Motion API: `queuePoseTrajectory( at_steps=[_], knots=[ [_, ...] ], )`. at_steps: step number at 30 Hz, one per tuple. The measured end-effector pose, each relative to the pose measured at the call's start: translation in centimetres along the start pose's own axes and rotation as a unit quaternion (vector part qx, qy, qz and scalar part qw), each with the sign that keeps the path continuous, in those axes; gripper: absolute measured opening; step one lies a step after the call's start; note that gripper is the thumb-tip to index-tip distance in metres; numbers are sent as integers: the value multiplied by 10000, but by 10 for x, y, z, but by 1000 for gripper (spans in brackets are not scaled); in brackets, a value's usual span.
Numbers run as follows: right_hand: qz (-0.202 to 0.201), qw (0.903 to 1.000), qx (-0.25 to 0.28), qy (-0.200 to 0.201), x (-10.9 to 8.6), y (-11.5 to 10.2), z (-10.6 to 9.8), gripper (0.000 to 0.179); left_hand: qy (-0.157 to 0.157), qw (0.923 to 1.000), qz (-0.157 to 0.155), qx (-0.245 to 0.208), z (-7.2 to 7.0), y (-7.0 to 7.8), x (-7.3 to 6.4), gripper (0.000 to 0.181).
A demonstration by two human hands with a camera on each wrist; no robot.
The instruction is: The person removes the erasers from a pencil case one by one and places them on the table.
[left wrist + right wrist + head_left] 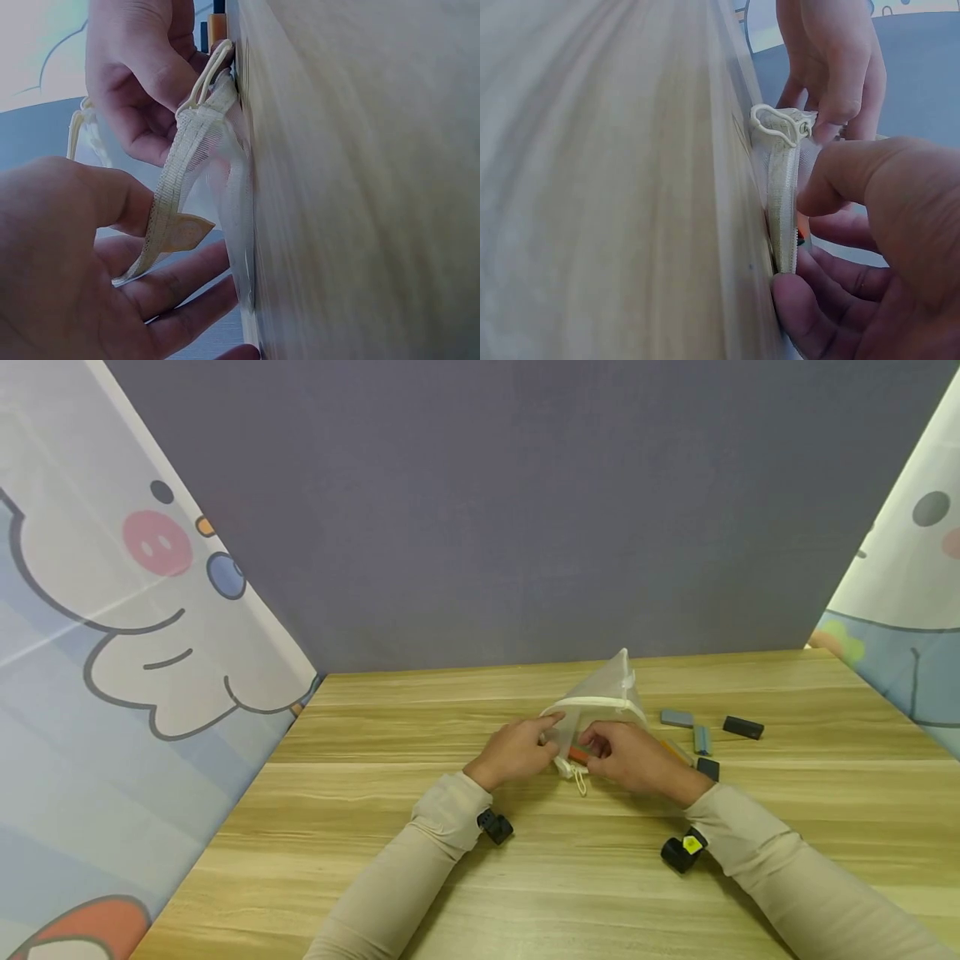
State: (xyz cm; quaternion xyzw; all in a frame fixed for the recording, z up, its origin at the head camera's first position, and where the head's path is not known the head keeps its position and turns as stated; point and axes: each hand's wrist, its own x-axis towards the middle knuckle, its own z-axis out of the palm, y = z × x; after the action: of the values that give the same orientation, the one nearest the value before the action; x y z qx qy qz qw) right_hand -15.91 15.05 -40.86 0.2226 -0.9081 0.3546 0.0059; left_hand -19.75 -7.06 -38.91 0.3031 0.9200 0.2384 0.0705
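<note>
A white mesh drawstring bag (600,708) lies on the table with its mouth toward me. My left hand (519,752) pinches the banded rim (169,199) between thumb and fingers on the left, its other fingers spread. At the right of the mouth, my right hand (626,756) has its fingers curled, thumb and fingertips at the rim band (784,202). An orange-red piece (579,755) shows in the mouth between the hands, close to the right fingertips. A cord loop (776,124) hangs from the rim. Part of the right fingers is hidden behind the band.
Right of the bag lie a grey block (677,717), a blue-grey piece (702,740), a black block (743,727) and a dark piece (708,768). A yellow-orange piece (677,752) is partly behind the right hand. A grey panel (525,527) stands at the table's back edge.
</note>
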Motion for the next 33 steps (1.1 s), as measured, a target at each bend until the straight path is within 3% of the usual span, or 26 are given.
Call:
queuePoseTrajectory(
  at_steps=[8,12,19,27,33],
  knots=[
    [15,9988,-469,-104,-1,-3,-8,40,15,9999,124,91,-3,3,2,55],
    [54,9968,-766,-216,-1,-4,-10,37,19,9998,188,37,-3,3,3,53],
    [354,9967,-633,-371,-5,-7,-2,37,-157,9998,142,-1,-1,1,-7,51],
    [355,9965,-745,111,-9,-13,-3,32,80,9993,247,282,0,-2,-8,49],
    [217,9957,-766,471,-9,-14,-6,33,203,9961,323,797,-3,-2,-7,49]
  ],
)
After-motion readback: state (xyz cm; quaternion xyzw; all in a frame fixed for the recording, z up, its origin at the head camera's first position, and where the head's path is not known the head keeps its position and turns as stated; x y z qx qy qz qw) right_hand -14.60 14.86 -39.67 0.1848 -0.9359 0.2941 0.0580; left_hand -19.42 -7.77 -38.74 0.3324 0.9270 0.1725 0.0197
